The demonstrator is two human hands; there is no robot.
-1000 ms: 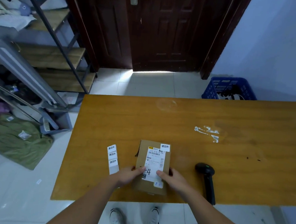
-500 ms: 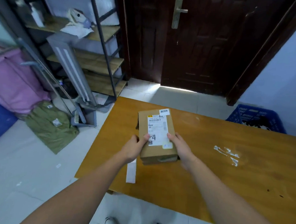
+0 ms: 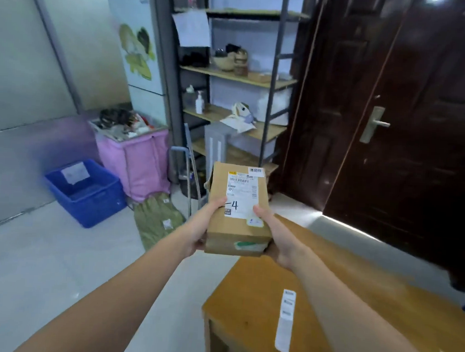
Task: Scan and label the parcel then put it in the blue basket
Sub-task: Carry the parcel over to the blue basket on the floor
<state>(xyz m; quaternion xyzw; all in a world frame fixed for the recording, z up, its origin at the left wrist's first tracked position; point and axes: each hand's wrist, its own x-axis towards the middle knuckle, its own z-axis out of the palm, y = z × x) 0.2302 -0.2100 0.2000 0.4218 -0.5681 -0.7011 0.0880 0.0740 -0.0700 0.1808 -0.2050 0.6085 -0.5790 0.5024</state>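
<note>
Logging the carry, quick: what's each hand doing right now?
Left hand: closed on the brown cardboard parcel.
Right hand: closed on the same parcel.

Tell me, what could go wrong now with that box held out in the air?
The parcel is pinched only at its near end by the left hand and right hand, so it might tip forward and fall. The blue basket sits on the floor well to the left; a toss could miss.
</note>
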